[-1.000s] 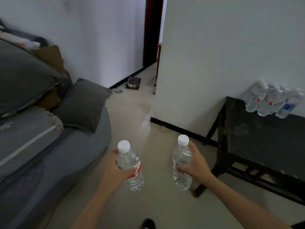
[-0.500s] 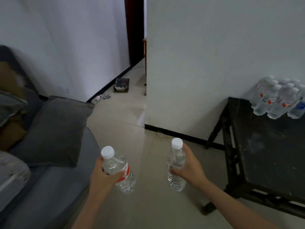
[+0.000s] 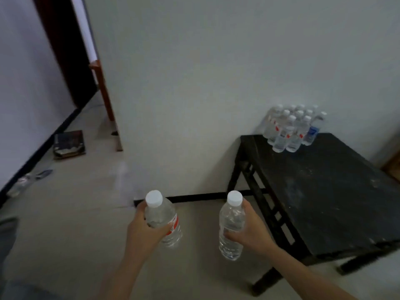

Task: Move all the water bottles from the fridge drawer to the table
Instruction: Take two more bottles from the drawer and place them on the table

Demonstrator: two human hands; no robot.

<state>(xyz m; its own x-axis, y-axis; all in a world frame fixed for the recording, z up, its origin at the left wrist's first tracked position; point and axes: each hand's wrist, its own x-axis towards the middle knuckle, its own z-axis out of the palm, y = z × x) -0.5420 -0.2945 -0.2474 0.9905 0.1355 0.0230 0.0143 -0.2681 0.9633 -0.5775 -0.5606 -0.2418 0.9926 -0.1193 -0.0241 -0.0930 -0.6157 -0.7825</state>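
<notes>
My left hand grips a clear water bottle with a white cap and a red label, held upright over the floor. My right hand grips a second clear water bottle with a white cap, just left of the black table. Several more water bottles stand clustered at the table's far corner against the white wall. The fridge drawer is out of sight.
A white wall corner juts out ahead, with a hallway to its left. On the floor lie a dark flat box and a small bottle-like object by the baseboard. A grey sofa edge shows at far left.
The view has swung right and closer to the table: the sofa and cushion have slid out at the left, and the table with its bottles now sits nearer. Both hands still hold their bottles.
</notes>
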